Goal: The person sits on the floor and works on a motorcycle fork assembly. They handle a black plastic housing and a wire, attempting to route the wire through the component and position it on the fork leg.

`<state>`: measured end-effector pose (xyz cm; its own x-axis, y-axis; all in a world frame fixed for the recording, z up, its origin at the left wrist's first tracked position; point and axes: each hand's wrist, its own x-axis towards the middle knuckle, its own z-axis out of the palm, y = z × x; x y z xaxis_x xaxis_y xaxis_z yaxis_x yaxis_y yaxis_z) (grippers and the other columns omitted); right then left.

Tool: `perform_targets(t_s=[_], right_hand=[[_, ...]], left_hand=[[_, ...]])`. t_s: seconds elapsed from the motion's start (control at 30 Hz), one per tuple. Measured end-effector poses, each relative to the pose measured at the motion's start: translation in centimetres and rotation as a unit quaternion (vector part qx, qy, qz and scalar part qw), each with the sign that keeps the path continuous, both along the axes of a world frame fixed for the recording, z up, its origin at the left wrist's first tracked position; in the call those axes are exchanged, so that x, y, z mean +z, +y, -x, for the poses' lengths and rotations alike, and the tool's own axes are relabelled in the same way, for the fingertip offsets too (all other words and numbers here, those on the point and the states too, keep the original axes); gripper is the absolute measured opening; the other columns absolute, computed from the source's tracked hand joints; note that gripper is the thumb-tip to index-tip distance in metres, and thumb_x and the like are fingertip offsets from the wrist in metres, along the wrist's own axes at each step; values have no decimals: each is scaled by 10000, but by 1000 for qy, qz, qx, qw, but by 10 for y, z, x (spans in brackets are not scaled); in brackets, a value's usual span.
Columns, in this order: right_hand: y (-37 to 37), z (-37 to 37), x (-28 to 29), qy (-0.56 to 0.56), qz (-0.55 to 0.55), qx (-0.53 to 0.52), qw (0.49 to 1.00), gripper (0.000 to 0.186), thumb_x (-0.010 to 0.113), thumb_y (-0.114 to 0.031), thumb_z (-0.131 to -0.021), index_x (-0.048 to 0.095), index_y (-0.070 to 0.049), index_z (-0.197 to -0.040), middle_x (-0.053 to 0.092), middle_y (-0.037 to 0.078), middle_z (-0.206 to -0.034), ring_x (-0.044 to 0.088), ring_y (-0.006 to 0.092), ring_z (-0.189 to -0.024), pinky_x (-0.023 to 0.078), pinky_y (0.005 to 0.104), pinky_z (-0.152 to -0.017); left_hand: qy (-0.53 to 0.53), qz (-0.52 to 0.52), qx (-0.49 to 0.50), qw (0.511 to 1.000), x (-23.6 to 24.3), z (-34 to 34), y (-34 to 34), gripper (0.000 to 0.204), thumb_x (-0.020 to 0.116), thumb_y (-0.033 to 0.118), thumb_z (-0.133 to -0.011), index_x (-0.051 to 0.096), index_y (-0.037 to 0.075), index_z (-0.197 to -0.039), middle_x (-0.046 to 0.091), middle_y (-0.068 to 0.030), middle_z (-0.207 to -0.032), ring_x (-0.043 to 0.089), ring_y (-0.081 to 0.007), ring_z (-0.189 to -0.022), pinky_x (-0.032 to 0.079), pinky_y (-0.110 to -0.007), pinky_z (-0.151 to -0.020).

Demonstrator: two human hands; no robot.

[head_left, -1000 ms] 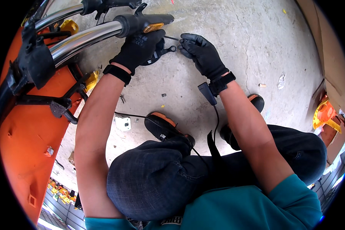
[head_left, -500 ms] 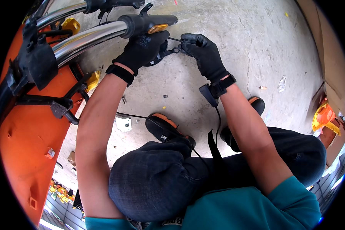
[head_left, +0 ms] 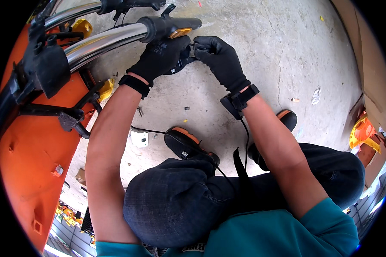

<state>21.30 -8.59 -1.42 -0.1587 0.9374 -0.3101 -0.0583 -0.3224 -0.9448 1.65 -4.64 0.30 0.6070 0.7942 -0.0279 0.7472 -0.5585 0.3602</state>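
Observation:
My left hand (head_left: 165,55), in a black glove, is closed just under the black lower end of a fork leg (head_left: 167,28) with an amber reflector (head_left: 180,32). It holds a black part (head_left: 182,64) that looks like a brake caliper, mostly covered by the fingers. Close beside it, my gloved right hand (head_left: 218,58) has thumb and fingertips pinched together. Between the hands a short bit of a thin dark rod (head_left: 191,44) shows at the right fingertips; its ends are hidden.
Two chrome fork tubes (head_left: 109,40) slant across the upper left, above an orange metal surface (head_left: 28,162). A small white plate (head_left: 139,138) lies on the concrete floor by my shoe (head_left: 182,142). At the right are cardboard (head_left: 375,64) and an orange-yellow part (head_left: 363,132).
My right hand has moved left, closer to the left hand, and less of the thin rod shows between them. My left hand stays closed in nearly the same place.

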Motion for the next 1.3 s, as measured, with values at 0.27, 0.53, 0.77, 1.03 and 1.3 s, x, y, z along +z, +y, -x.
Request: perform_targets(t_s=[0.27, 0.53, 0.77, 1.03, 1.3], right_hand=[[-14, -17, -14, -33, 19, -25, 999, 418, 651, -73, -861, 551, -9, -1262, 662, 79, -1043, 625, 127, -845, 524, 263, -785], [-33, 12, -23, 283, 256, -79, 921, 170, 605, -104, -930, 603, -28, -1082, 652, 65, -1004, 629, 128, -911, 544, 278, -849], [-38, 27, -23, 312, 259, -153, 901, 138, 605, -68, -923, 612, -10, -1048, 663, 84, -1007, 644, 141, -890, 550, 276, -838], [-34, 19, -14, 312, 231, -149, 910, 150, 607, -60, -922, 605, 11, -1054, 662, 98, -1019, 644, 140, -893, 550, 268, -829], [-28, -15, -22, 239, 222, -78, 942, 175, 594, -67, -919, 620, 15, -1071, 672, 84, -943, 636, 130, -816, 543, 264, -762]], left_hand=[[-17, 28, -1, 999, 2, 2, 0, 112, 545, 99, -873, 642, 78, -926, 658, -136, -852, 657, -296, -830, 509, -390, -740], [-6, 23, -1, 1000, 1, 3, 0, 162, 547, 123, -880, 670, 78, -977, 675, -123, -918, 658, -279, -885, 503, -387, -806], [-11, 5, -15, 1000, 0, 7, 1, 150, 542, 101, -881, 643, 66, -987, 652, -142, -903, 649, -295, -878, 505, -390, -784], [57, -49, -39, 996, 12, 7, 1, 210, 564, 93, -870, 656, 76, -1058, 670, -133, -994, 659, -275, -960, 512, -384, -862], [43, -137, -67, 987, -6, 22, -2, 207, 564, 72, -881, 640, 69, -1073, 664, -136, -1006, 651, -270, -981, 509, -367, -871]])
